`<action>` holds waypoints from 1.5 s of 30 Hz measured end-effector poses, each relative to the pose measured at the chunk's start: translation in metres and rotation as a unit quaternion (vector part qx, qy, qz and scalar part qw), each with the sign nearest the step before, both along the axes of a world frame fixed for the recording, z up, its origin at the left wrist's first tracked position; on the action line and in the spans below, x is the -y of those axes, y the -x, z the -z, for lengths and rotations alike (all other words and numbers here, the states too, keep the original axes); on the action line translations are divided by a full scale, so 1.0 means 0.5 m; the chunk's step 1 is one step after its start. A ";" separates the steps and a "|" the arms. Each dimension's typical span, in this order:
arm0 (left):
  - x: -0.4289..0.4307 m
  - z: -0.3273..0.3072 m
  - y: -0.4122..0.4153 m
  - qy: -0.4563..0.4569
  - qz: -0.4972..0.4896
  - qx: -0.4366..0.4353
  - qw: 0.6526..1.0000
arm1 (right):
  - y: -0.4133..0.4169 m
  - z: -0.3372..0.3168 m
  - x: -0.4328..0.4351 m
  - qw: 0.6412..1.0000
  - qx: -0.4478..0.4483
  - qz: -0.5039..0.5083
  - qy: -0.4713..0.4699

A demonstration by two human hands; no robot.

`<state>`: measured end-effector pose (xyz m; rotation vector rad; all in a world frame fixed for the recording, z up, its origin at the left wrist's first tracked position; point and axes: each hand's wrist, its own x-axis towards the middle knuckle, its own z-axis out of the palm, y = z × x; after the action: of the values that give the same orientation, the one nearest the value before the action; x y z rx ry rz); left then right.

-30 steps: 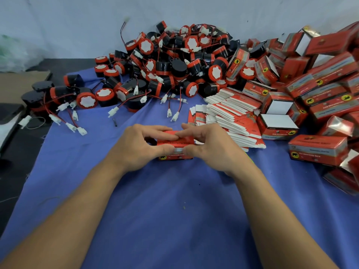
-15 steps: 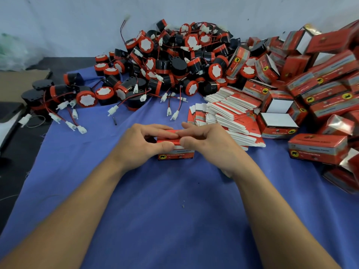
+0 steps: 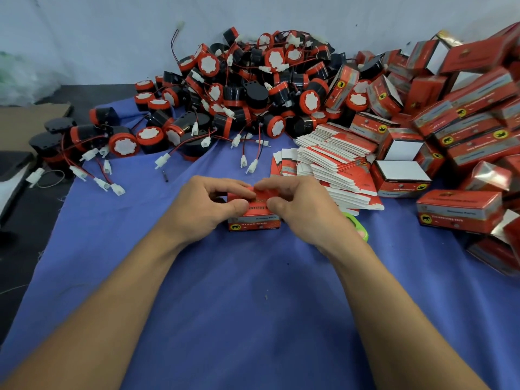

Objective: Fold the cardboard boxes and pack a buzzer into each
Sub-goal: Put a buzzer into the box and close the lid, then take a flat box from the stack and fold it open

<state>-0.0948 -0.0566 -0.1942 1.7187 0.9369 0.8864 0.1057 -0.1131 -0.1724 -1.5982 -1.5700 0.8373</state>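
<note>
At the centre of the frame, the curled fingers of the left hand (image 3: 205, 205) and right hand (image 3: 299, 211) pinch the top flap (image 3: 259, 196) of the red box (image 3: 254, 224) on the blue-clothed counter (image 3: 253, 291), seemingly tucking it shut; uneven pressure could crease the flap or leave it sprung open

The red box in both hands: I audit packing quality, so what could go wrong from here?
The left hand and right hand pinch the top flap of the red box; forced, it may crease. The stack of flat boxes lies beside the right hand and might slide if bumped. Its contents are hidden; it might be empty.
</note>
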 end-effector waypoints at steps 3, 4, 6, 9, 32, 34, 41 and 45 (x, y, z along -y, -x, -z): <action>0.003 0.007 -0.003 0.021 -0.013 0.012 1.000 | 0.008 0.001 0.015 0.997 0.069 -0.031 -0.001; 0.004 0.010 -0.004 0.035 -0.017 0.018 0.999 | 0.011 0.003 0.019 0.995 0.091 -0.045 -0.002; 0.002 0.014 -0.007 0.067 -0.037 0.043 0.996 | 0.014 0.003 0.023 0.989 0.140 -0.054 -0.015; -0.005 0.010 -0.012 0.117 -0.101 0.097 0.983 | -0.010 -0.015 0.017 0.986 0.152 -0.070 -0.007; -0.026 0.026 -0.017 0.112 -0.137 0.057 0.983 | -0.200 -0.063 -0.224 0.880 0.423 0.165 0.137; -0.027 0.026 -0.018 0.110 -0.134 0.052 0.984 | -0.193 -0.050 -0.222 0.864 0.459 0.197 0.071; -0.021 0.022 -0.019 0.110 -0.135 0.047 0.984 | -0.154 -0.109 -0.151 0.852 0.494 0.158 -0.071; -0.022 0.019 -0.020 0.105 -0.143 0.067 0.982 | -0.096 -0.143 -0.079 0.900 0.213 0.248 -0.289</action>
<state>-0.0849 -0.0458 -0.2038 1.3489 1.1600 1.0360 0.1539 -0.0738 -0.1007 -1.6599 -1.3972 -0.2636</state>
